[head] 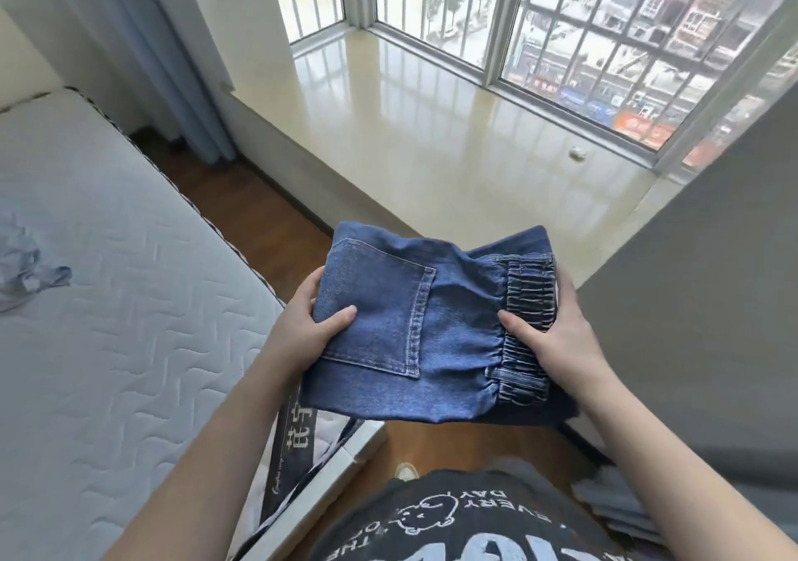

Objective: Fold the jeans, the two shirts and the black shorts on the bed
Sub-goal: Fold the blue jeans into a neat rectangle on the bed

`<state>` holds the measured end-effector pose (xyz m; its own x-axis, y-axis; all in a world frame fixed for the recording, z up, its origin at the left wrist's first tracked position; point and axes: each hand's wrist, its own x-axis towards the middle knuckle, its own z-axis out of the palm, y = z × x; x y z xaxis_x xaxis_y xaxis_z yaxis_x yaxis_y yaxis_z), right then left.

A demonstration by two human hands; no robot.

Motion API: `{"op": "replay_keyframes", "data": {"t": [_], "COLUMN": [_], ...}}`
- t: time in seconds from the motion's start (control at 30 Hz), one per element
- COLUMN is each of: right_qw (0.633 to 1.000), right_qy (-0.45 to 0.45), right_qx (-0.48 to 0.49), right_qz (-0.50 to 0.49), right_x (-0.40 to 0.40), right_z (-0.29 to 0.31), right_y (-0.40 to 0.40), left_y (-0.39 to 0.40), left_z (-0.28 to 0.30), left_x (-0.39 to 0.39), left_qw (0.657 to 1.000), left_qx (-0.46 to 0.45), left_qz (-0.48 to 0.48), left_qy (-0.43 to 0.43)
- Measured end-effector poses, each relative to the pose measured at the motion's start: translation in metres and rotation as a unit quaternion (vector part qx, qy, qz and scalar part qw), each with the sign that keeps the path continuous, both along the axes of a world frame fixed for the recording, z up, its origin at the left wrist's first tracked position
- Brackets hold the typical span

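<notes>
- One pair of jeans [414, 327], blue denim, is folded into a compact bundle and held in the air past the bed's foot corner, over the wooden floor [259, 215], not resting on anything. One back pocket faces up, and the elastic waistband lies at the bundle's right end.
- The left hand [306, 331] grips the bundle's left edge, thumb on top of the pocket, fingers curled underneath.
- The right hand [548, 336] grips the waistband end, thumb pressed on the elastic, fingers wrapped behind it.
- One bed [129, 301] with a quilted white mattress fills the left side. One crumpled pale blue-grey garment [26, 271] lies near its left edge; which piece it is cannot be told.
- One dark printed strip of cloth [285, 452] hangs over the bed's near corner.
- A stack of grey folded cloth [613, 500] shows at the lower right; its count is unclear.
- One barred window [518, 20] stands above a glossy sill [432, 137], with one curtain [172, 64] to its left.
</notes>
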<state>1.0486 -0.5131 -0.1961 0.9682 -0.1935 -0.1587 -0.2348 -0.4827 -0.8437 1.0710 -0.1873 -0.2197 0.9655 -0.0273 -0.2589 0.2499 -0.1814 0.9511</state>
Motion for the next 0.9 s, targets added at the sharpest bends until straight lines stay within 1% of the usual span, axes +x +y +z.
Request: {"op": "replay_keyframes", "data": {"t": [0.1,0.33,0.57,0.73,0.9], "right_qw": [1.000,0.993,0.985,0.975,0.958], "right_qy": [0.003,-0.007,0.002,0.011,0.020], "right_qx": [0.002,0.014,0.044,0.043,0.040], "right_qz": [0.022,0.118,0.165,0.219,0.284], "right_x": [0.036,0.145,0.248,0.302,0.343], "right_z": [-0.002,-0.019,-0.036,-0.044,-0.050], "right_y": [0.004,0.008,0.014,0.042,0.088], "left_y": [0.005,0.010,0.006,0.018,0.054], "left_z": [-0.002,-0.018,-0.026,-0.029,-0.031], "left_x": [0.024,0.085,0.146,0.162,0.172], "left_qw": [1.000,0.994,0.980,0.965,0.951], "left_qx": [0.010,0.009,0.023,0.024,0.031], "left_qz": [0.020,0.112,0.196,0.260,0.305], "left_qy": [-0.002,0.012,0.017,0.032,0.041]}}
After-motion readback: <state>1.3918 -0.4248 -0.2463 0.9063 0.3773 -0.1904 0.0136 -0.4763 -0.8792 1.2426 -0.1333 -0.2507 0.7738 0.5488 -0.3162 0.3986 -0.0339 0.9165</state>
